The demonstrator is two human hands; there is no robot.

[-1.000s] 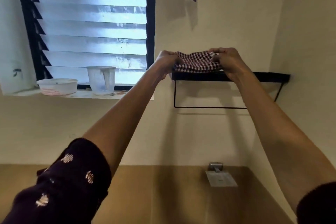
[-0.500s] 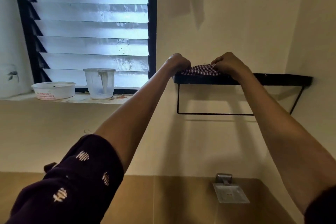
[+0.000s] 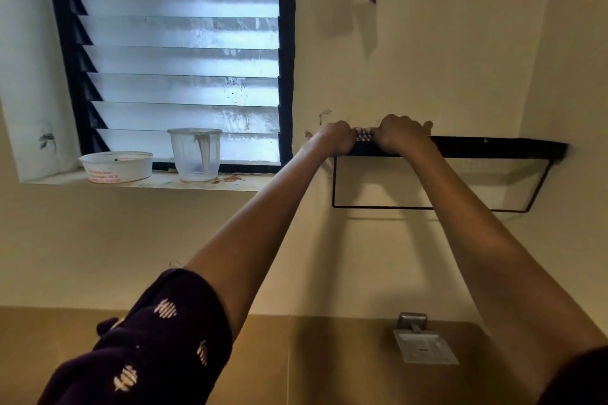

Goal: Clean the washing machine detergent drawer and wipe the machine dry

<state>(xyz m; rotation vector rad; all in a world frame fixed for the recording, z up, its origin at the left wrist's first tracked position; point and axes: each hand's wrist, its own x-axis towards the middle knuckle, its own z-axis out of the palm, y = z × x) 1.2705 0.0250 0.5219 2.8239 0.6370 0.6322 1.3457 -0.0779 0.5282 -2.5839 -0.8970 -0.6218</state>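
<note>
Overhead, left hand (image 3: 332, 139), right hand (image 3: 404, 135) grip one cloth (image 3: 364, 134)

Louvred window (image 3: 184, 59) glows in cream wall (image 3: 444, 76), black shelf (image 3: 493, 146) beside.

Checked red-and-white woven cloth (image 3: 363, 135): only a narrow strip is seen; the weave is soft and matt.
Long black metal wall shelf (image 3: 493, 148): a painted finish is noted, matt and smooth. The thin black wire rail (image 3: 378, 207) under it is finished alike.
Frosted glass louvre slats (image 3: 184, 59): glossy, streaked and spotted with dried marks.
Round white plastic tub with red print (image 3: 116, 166): smooth, with a dull sheen.
Tall translucent plastic cup (image 3: 195, 154): cloudy, streaked with residue.
Cream painted wall (image 3: 444, 69): matt, faintly marked.
Tan wall tiles (image 3: 296, 362): smooth; a low gloss is recorded.
Grey metal soap dish (image 3: 424, 344): dull, unpolished.
Dark purple cloth sleeve with white marks (image 3: 158, 348): soft, matt.
</note>
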